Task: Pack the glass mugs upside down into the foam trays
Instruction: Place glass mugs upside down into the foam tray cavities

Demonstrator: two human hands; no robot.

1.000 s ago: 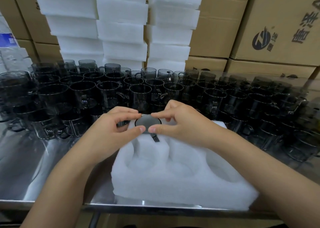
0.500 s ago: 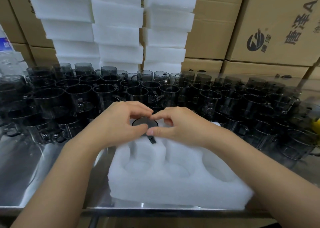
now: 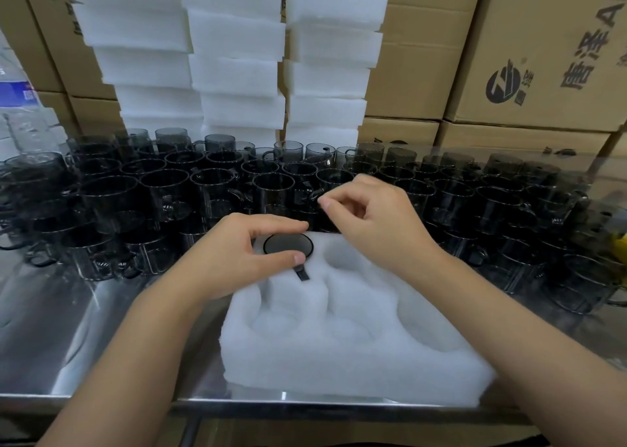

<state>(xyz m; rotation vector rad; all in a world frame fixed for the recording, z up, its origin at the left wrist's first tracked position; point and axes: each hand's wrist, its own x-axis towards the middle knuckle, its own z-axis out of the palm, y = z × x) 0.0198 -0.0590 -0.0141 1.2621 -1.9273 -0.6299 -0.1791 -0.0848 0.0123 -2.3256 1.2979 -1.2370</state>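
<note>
A white foam tray [image 3: 356, 361] lies flat at the near edge of the desk [image 3: 68, 327], a little toward the right corner, with its front side just about level with the edge. One dark glass mug [image 3: 287, 244] sits upside down in the tray's far-left pocket. Its round base faces up and its handle [image 3: 302, 273] lies in a slot cut toward the near edge. The other pockets [image 3: 342, 260] that can be seen hold nothing.

The left hand [image 3: 237, 253] rests over the far-left corner of the tray. Its grip is clamped on the mug: the forefinger curls round the far side of the base and the thumb presses the near side, just above the handle. The right hand [image 3: 376, 215] hangs over the far edge of the tray, apart from the mug. Its fingers are loosely curled, thumb and forefinger tips close together, and there is nothing in its grip.

Behind the tray, a crowd of mugs [image 3: 163, 195] stands upright, packed rim to rim across the desk from the left edge to the right. At the far edge rise three stacks of foam trays [image 3: 237, 73], leaning slightly unevenly, and brown cardboard boxes [image 3: 543, 56] printed with dark characters are piled behind and beside them.
</note>
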